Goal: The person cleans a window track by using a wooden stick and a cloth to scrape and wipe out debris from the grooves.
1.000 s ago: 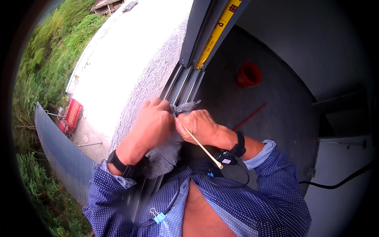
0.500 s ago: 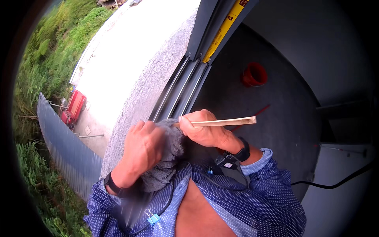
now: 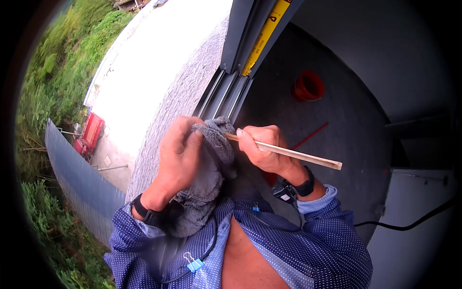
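A grey cloth (image 3: 204, 180) hangs bunched over the metal window track (image 3: 222, 98). My left hand (image 3: 180, 151) is closed on the upper part of this cloth, thumb and fingers pinching a fold. My right hand (image 3: 266, 147) grips a thin, pale wooden stick (image 3: 308, 157). Its darker end points left and meets the cloth near the top; the other end sticks out to the right past my wrist. Whether the tip lies under or against the fabric is hidden by the folds.
A window frame post (image 3: 245, 36) with a yellow strip (image 3: 265, 38) rises ahead. Left of the track runs a rough ledge (image 3: 166, 103), with a drop to the ground outside. On the dark floor at right are a red bucket (image 3: 308, 86) and a red rod (image 3: 310, 136).
Both hands have moved up, and the top of the cloth with them. The stick has tilted, its free end now lower and further right, and my right hand has shifted right.
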Demonstrator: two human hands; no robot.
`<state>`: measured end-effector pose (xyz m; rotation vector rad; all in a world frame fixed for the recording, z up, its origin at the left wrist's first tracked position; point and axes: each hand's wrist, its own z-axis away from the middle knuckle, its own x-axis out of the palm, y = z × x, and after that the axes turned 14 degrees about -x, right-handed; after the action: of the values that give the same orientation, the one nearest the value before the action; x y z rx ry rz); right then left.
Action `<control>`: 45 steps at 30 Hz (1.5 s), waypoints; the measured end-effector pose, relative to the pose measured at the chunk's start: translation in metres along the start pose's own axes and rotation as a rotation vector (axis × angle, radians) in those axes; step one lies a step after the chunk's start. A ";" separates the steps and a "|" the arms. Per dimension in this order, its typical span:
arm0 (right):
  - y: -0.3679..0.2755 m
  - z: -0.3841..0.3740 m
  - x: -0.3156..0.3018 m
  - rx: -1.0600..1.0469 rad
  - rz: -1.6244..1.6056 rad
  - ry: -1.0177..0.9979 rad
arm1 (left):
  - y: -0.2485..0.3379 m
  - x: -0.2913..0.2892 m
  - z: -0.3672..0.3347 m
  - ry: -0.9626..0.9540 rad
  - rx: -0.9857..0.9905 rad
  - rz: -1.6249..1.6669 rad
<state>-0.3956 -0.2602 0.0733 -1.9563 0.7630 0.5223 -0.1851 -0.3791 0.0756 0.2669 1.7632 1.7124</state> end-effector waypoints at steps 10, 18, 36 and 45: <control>-0.021 -0.002 -0.030 0.061 -0.260 0.222 | 0.027 -0.009 -0.011 -0.058 -0.055 0.476; -0.006 0.003 -0.004 -0.249 0.085 0.102 | 0.047 -0.005 -0.014 0.059 -0.019 0.572; 0.006 0.002 -0.018 -0.268 -0.074 0.080 | 0.028 0.006 -0.035 0.164 -0.165 0.448; 0.015 -0.005 -0.003 -0.315 0.409 0.204 | 0.036 0.004 -0.023 0.156 -0.174 0.502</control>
<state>-0.4079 -0.2695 0.0680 -2.1721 1.2909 0.7277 -0.2117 -0.3909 0.1071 0.5478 1.7383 2.2808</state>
